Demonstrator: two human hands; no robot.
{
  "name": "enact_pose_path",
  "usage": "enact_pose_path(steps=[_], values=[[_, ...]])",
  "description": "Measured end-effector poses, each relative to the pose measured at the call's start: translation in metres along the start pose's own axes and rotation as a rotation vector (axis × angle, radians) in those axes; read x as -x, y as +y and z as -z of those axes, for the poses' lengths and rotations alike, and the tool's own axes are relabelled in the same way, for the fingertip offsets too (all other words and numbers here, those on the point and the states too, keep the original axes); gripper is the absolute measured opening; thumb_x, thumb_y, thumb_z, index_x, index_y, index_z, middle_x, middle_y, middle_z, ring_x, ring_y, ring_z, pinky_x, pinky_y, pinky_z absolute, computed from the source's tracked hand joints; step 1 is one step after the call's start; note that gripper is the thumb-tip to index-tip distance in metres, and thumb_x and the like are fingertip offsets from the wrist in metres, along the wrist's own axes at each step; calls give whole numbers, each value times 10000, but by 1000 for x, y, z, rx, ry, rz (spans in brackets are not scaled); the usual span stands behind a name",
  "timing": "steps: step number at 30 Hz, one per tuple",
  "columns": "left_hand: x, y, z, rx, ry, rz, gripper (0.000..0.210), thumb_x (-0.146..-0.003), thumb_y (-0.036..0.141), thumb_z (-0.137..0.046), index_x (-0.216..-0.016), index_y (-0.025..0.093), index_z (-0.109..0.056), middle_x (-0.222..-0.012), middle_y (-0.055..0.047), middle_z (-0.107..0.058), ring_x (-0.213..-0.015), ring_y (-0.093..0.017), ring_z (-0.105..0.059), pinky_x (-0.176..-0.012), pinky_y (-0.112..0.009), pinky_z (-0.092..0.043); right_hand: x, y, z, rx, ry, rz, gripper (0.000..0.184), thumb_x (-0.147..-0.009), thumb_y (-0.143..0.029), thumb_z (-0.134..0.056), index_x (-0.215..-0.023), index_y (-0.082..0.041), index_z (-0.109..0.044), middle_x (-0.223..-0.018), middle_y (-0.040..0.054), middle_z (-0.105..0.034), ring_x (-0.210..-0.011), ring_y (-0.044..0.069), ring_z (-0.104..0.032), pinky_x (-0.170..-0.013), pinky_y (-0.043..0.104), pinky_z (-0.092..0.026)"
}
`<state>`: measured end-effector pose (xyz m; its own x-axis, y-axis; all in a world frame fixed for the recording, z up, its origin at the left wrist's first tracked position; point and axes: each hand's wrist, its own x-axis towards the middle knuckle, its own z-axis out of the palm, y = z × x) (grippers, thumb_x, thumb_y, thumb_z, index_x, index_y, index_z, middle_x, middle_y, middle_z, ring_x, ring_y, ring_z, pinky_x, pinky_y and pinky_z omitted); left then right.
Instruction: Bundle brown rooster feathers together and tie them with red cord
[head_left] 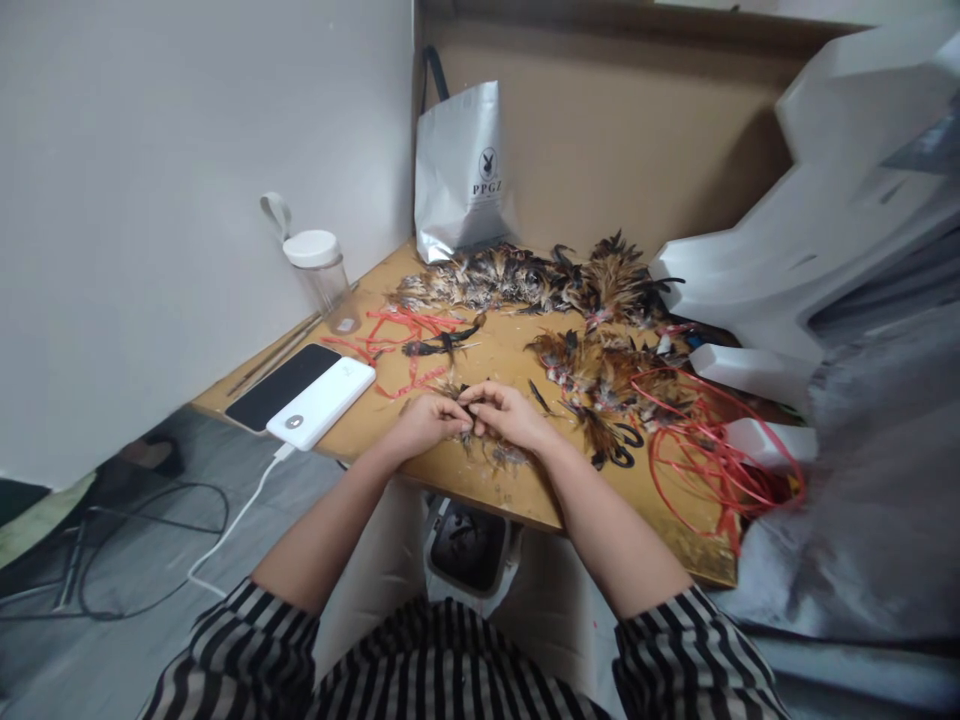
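My left hand [430,424] and my right hand [508,412] meet over the front middle of the table, fingertips pinched together. Between them is a small bunch of brown and dark feathers [448,390], largely hidden by the fingers. Loose feather bits [501,452] lie on the wood just under my right hand. To the right of that hand are a single dark feather [538,398] and the black handles of scissors [627,446], partly among feathers. Bunches of brown feathers [600,368] lie farther right.
A long pile of feathers [495,280] lines the back, below a silver bag [454,190]. Red ribbon [694,470] tangles at right; more red strips [409,335] lie left. A clear bottle [322,285], phone [281,385] and cabled power bank [322,405] stand left. Below is a bin [433,560].
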<state>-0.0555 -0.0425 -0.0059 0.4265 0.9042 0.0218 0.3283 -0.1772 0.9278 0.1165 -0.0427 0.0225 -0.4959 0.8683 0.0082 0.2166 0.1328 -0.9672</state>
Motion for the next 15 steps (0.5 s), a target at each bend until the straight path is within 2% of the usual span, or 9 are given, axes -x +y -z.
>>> enact_pose_path(steps=[2,6,11,15], values=[[1,1,1,14,10,10,203,-656,293,-605,-751,126,-670,-693,-38,-653,-601,-109,-539,-575,-212,-407,-1,4,0,-28,-26,-14,246,-740,-234,-499,-962,-131,-527,-612,-12,-570,-491,64,-502,-470,169,-371],[3,5,3,61,30,47,209,-645,299,-621,-741,117,-657,-703,-46,-659,-618,-118,-555,-595,-225,-422,-3,13,2,57,-53,-39,182,-702,-181,-516,-865,-123,-572,-650,3,-589,-534,68,-513,-498,173,-388],[4,5,6,66,29,70,232,-627,319,-638,-742,118,-649,-717,-51,-660,-642,-130,-572,-614,-237,-433,-3,17,4,116,-67,-38,202,-690,-198,-537,-865,-117,-599,-649,2,-597,-538,72,-507,-515,181,-395],[3,2,5,99,16,62,230,-627,319,-638,-732,115,-636,-713,-53,-657,-654,-135,-579,-626,-245,-437,-5,17,2,122,-58,19,224,-696,-197,-540,-899,-127,-604,-765,25,-633,-622,88,-546,-590,203,-425]])
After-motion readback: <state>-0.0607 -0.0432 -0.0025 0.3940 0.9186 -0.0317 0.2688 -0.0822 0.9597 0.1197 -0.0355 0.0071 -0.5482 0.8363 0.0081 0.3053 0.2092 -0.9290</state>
